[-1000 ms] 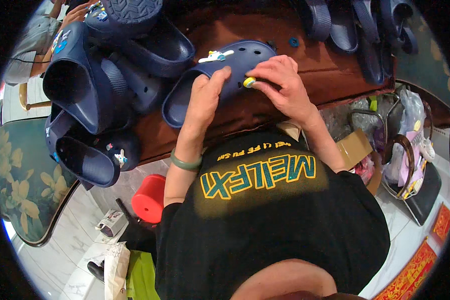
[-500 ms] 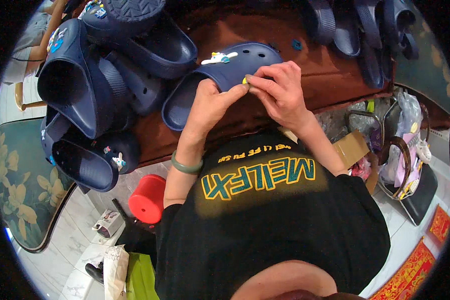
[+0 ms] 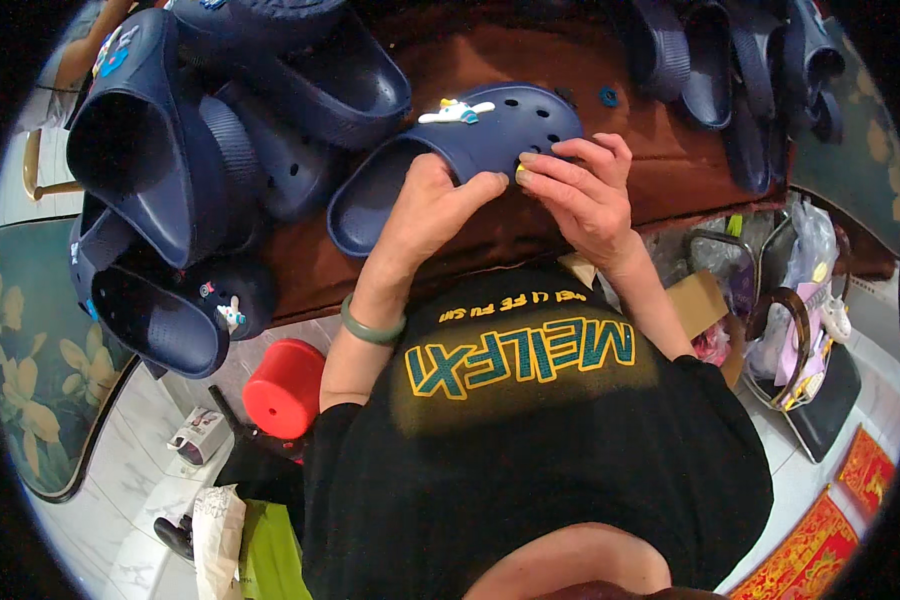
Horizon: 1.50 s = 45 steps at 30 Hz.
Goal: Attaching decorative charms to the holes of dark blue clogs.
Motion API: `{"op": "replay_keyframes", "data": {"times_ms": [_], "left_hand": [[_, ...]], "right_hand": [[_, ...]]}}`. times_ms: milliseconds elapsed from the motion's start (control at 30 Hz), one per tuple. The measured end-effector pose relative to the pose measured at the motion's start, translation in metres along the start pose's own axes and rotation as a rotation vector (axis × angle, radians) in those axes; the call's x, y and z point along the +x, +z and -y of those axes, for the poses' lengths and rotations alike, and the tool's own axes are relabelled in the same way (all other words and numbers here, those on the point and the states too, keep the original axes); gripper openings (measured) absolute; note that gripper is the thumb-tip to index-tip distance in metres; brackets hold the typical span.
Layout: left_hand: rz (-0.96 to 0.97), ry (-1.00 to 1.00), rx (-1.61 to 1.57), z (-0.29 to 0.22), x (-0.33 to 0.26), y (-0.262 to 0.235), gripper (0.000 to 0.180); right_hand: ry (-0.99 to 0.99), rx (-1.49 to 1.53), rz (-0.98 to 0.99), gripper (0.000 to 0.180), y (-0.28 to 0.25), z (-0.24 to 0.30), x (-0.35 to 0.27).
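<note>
A navy blue clog [image 3: 515, 120] with round holes lies on the brown cloth in front of me. A white rabbit-like charm [image 3: 457, 112] with yellow and blue parts sits on its upper. My left hand [image 3: 433, 205] grips the clog's near side, its thumb stretched along the outside and its fingers hidden in the opening. My right hand [image 3: 582, 195] pinches a small yellow piece [image 3: 521, 172] between thumb and fingertips, close against the clog's toe part. Most of that piece is covered by the fingers.
Several navy clogs [image 3: 150, 150] are piled at the left, some bearing charms. More clogs [image 3: 707, 70] stand at the far right. A small blue piece [image 3: 608, 97] lies on the brown cloth [image 3: 660, 150]. Below are a red stool [image 3: 285, 390] and a basket of bags [image 3: 795, 340].
My right hand has moved right with the yellow piece, from beside my left thumb to the clog's toe part. My left hand keeps its hold on the clog.
</note>
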State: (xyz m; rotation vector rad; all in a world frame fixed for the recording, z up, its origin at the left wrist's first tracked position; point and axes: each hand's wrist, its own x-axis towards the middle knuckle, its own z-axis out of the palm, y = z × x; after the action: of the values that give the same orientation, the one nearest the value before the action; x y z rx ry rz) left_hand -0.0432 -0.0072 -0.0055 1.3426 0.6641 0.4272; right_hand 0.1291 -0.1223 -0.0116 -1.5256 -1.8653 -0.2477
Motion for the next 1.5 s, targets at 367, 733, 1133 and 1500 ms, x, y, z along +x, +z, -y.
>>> {"op": "replay_keyframes", "data": {"times_ms": [367, 733, 1133, 1500], "left_hand": [[0.038, -0.019, -0.074, 0.003, 0.001, 0.0, 0.025], [0.034, -0.035, -0.06, 0.001, 0.002, -0.001, 0.026], [0.017, -0.051, -0.106, -0.004, 0.001, 0.001, 0.028], [0.016, 0.004, -0.133, -0.002, 0.002, 0.002, 0.024]], "right_hand": [[-0.008, -0.009, -0.062, 0.026, 0.013, -0.018, 0.023], [0.112, 0.15, -0.104, 0.037, 0.013, -0.012, -0.007], [0.637, 0.566, -0.136, 0.019, 0.005, 0.001, -0.006], [0.014, -0.119, -0.135, 0.032, 0.007, 0.003, -0.008]]}}
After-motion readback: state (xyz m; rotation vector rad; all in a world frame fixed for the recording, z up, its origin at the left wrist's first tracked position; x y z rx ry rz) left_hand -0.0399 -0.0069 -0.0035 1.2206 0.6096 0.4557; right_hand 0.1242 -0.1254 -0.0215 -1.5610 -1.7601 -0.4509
